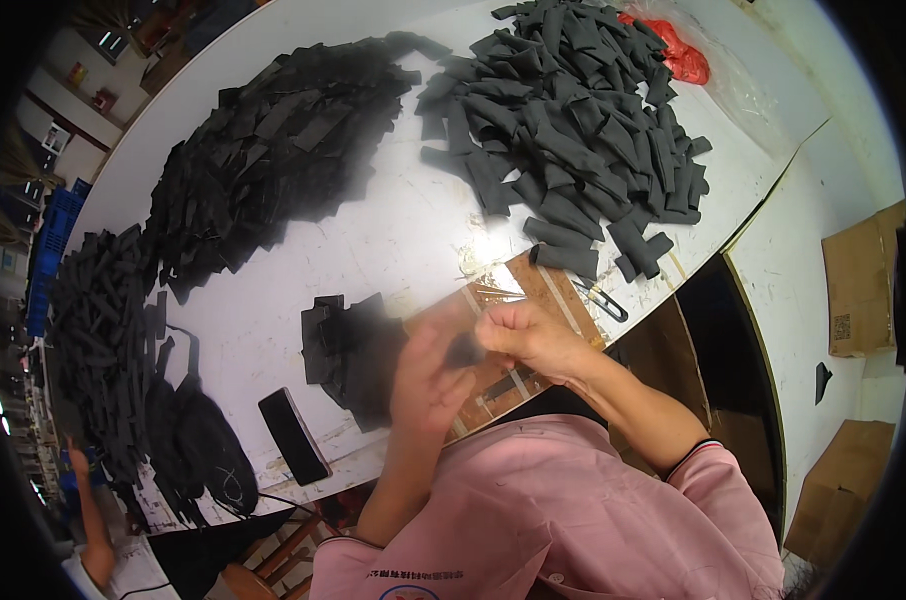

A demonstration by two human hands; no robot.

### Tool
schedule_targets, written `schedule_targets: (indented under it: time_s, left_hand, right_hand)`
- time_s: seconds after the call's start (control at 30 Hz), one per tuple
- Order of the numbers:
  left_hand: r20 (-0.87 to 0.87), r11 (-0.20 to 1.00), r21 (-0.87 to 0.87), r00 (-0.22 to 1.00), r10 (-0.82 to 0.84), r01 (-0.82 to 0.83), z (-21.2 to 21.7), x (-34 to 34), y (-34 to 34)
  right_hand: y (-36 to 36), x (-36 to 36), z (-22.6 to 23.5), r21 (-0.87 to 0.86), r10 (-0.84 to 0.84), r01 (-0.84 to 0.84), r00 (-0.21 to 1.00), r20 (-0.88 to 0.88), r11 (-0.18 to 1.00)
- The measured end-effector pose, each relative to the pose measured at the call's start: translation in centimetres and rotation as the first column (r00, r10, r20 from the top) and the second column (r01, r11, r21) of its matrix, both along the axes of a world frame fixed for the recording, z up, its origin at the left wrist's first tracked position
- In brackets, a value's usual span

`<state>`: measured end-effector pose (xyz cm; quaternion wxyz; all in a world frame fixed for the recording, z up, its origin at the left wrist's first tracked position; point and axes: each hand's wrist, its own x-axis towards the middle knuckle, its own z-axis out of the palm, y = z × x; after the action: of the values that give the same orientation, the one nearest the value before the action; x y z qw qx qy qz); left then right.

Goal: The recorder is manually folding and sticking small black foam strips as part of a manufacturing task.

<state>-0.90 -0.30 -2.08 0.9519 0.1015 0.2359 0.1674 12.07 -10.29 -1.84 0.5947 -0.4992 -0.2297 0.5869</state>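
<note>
Over a brown wooden board (563, 296) at the table's near edge, both hands are close together. My right hand (528, 340) is closed in a pinch at one end of a small dark piece (463, 352), which looks like black fabric and is blurred. At its other side is my left hand (428, 380), smeared by motion, so its grip is unclear. Just left of that hand lies a small stack of flat black pieces (348, 345). Several thin light sticks (498, 293) rest on the board beyond my right hand. A dark looped tool, perhaps snips (603, 300), lies at the board's right.
Flat black pieces (273, 140) form a heap at the far left; rolled dark tubes (573, 130) are piled at the far right. Another dark heap (98, 330), a black bag (198, 440) and a phone (294, 436) lie left. Cardboard boxes (863, 280) stand right. Another person's arm (91, 505) shows lower left.
</note>
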Motion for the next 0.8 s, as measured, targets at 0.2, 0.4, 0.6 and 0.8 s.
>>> schedule_targets:
  time_s: [0.2, 0.4, 0.6, 0.8]
  left_hand:
    - [-0.061, -0.154, 0.983, 0.965, 0.254, 0.103, 2.9, 0.8, 0.5]
    - [0.140, 0.245, 0.954, 0.979, 0.146, -0.173, 3.8, 0.5, -0.2]
    - [0.200, 0.548, 0.764, 0.933, 0.298, -0.339, 1.7, -0.8, -0.9]
    - [0.008, 0.559, 0.824, 0.984, -0.178, 0.094, 3.5, 1.8, 0.8]
  right_hand:
    - [-0.6, 0.4, -0.5, 0.069, -0.096, 0.089, 0.990, 0.106, 0.994]
    - [0.0, -0.1, 4.5, 0.342, -0.365, 0.129, 0.369, 0.855, 0.931]
    - [-0.6, -0.5, 3.8, 0.096, -0.132, -0.198, -0.177, 0.975, 0.975]
    - [-0.8, -0.6, 1.5, 0.212, -0.205, -0.081, 0.089, 0.975, 0.974]
